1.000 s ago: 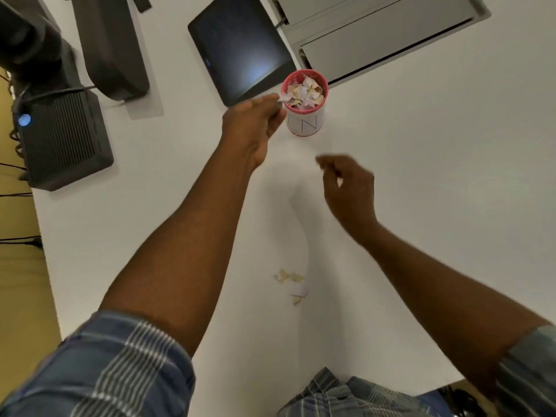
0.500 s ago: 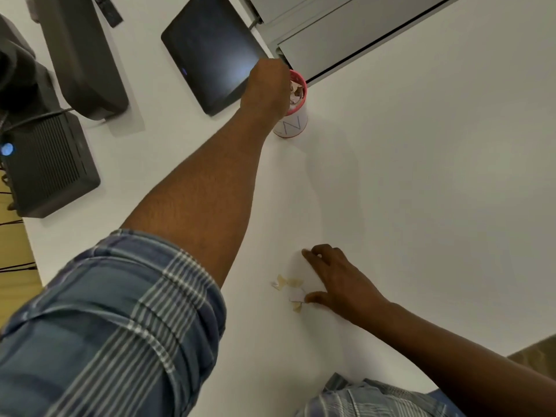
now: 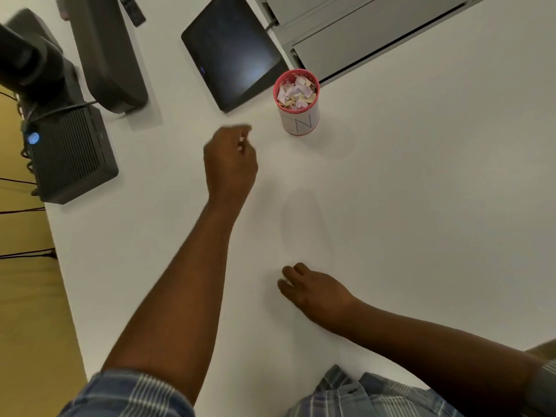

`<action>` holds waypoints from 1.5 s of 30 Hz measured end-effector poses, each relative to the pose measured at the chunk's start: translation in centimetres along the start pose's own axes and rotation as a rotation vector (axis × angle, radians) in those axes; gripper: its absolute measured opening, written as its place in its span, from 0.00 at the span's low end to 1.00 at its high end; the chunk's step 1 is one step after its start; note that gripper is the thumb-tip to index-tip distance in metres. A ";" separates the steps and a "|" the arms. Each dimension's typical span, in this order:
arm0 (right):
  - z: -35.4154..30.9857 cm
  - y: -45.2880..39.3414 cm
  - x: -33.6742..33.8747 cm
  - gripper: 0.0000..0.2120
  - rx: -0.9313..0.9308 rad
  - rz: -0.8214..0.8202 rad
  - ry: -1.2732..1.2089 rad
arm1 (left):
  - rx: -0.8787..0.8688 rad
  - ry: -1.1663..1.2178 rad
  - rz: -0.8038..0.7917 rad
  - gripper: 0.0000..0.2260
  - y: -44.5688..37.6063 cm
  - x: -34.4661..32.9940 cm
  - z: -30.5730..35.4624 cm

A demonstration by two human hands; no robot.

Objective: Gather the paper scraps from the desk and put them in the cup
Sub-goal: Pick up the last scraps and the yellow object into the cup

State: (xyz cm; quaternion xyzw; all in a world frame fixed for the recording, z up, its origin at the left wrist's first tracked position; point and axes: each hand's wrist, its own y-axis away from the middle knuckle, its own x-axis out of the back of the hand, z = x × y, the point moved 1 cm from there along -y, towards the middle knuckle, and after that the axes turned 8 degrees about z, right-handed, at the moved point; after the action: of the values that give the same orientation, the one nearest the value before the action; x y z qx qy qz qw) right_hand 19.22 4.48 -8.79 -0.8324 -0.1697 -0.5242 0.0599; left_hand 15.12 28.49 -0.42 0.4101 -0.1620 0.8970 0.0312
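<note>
A white cup [image 3: 298, 123] with a red rim stands at the back of the white desk [image 3: 406, 206], filled to the top with paper scraps [image 3: 296, 93]. My left hand [image 3: 230, 162] hovers to the cup's lower left, apart from it, with its fingers loosely curled and nothing in them. Nearer to me, my right hand [image 3: 314, 291] rests on the desk with its fingers curled inward. The scraps that lay there are hidden inside its grip; only a pale sliver shows between the fingertips.
A dark tablet [image 3: 231, 52] lies just left of the cup, and a grey drawer unit [image 3: 361, 34] stands behind it. A black box with a blue light [image 3: 69, 152] and a dark stand [image 3: 105, 52] sit at the left, near the desk edge with cables.
My left hand has pulled back from over the cup toward me and to the left. My right hand has closed over the small pile of scraps, which no longer shows on the desk.
</note>
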 end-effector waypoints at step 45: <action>0.3 6.9 0.5 0.33 -0.591 0.088 -0.066 | -0.007 -0.479 -0.288 0.30 21.7 -0.2 -12.2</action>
State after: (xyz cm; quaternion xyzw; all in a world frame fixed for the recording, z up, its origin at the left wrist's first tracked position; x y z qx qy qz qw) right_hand 22.06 -1.76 -7.98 -0.8369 0.0248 -0.5203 -0.1679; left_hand 2.34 11.80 -13.79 0.6292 -0.1080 0.7602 0.1207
